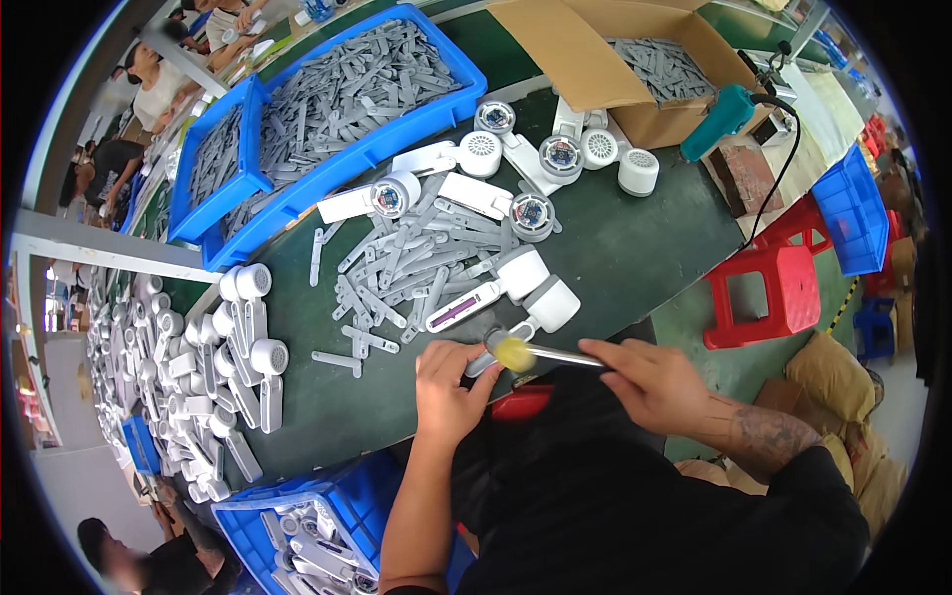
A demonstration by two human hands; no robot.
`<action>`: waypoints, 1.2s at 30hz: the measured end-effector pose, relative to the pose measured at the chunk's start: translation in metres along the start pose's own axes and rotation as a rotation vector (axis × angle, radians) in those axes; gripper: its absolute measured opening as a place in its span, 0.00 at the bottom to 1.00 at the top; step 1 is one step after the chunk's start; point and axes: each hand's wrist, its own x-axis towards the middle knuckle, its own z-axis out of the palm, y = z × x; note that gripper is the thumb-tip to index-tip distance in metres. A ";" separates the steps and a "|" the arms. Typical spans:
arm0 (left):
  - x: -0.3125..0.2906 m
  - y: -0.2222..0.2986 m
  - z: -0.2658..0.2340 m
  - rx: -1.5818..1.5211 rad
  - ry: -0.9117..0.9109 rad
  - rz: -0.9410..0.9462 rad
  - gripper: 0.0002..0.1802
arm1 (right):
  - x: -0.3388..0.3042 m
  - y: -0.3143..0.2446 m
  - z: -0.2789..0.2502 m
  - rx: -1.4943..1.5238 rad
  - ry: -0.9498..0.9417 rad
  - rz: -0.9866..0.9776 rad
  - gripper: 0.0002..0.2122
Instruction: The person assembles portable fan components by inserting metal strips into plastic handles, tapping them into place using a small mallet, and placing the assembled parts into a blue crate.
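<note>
My right hand [656, 385] is closed round the handle of a small mallet [514, 353] with a yellow head and a metal shaft. The mallet head is blurred and lies just over my left fingertips. My left hand [446, 392] pinches a slim grey plastic piece [482, 365] near the table's front edge; the mallet head hides part of it. Just beyond both hands lie a white handheld device [466, 305] with a purple strip and a white cylinder-headed one [551, 303]. Behind them spreads a loose pile of grey strip-shaped pieces [407, 263].
Blue bins [369, 134] of grey pieces stand at the back left, a cardboard box [635, 94] at the back right. Several white round-headed devices [560, 159] lie between. More white devices [223, 367] crowd the left. A teal power screwdriver [722, 121] and red stool [783, 293] are right.
</note>
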 end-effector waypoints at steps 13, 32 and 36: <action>-0.012 -0.015 0.014 -0.110 0.108 -0.080 0.25 | 0.014 -0.004 0.005 -0.030 -0.029 0.035 0.18; -0.026 0.004 -0.013 0.082 0.039 0.035 0.17 | 0.036 0.002 0.006 0.206 0.086 0.104 0.16; -0.042 0.036 -0.075 0.015 0.098 -0.122 0.15 | 0.000 0.066 0.005 0.159 0.257 0.154 0.17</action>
